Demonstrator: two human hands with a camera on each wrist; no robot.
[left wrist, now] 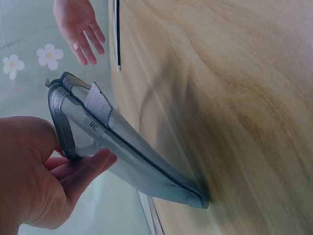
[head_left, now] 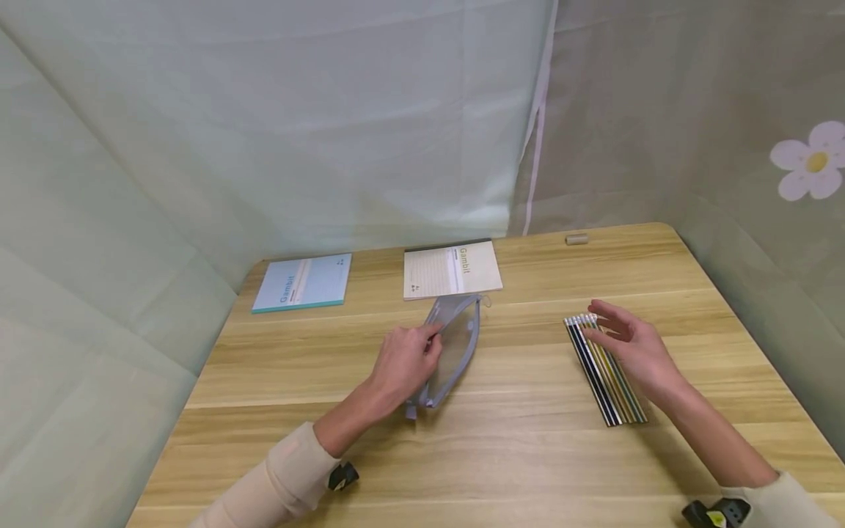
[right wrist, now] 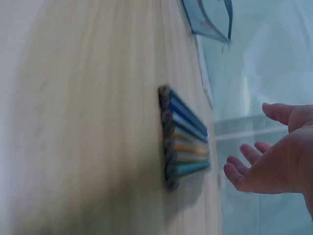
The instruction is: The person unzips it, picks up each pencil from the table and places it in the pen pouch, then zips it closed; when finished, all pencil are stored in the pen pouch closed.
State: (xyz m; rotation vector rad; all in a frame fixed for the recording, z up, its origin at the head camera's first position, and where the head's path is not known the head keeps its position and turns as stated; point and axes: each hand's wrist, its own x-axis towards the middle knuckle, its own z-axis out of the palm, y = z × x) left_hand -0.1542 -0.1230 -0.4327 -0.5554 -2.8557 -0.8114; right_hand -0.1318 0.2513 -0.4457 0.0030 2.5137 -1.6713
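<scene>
My left hand point(head_left: 407, 361) pinches one edge of a grey zippered mesh pouch point(left wrist: 146, 169), thumb on one side and fingers on the other. The pouch's mouth gapes toward the right in the head view, and its lower end meets the table in the left wrist view. At the right, a flat row of several pencils point(head_left: 604, 374) lies side by side, with dark, yellow and green barrels and white-looking far ends. Above their far end hovers my right hand point(head_left: 637, 352), fingers loosely spread and holding nothing. In the right wrist view the pencils' near tips are blurred.
Behind the pouch lies a cream notebook point(head_left: 452, 269), and a blue notebook point(head_left: 304, 283) is at the back left. A small brownish cylinder point(head_left: 576, 239) sits near the wooden table's point(head_left: 528, 447) back edge. Fabric curtains point(head_left: 370, 125) hang around the back and sides.
</scene>
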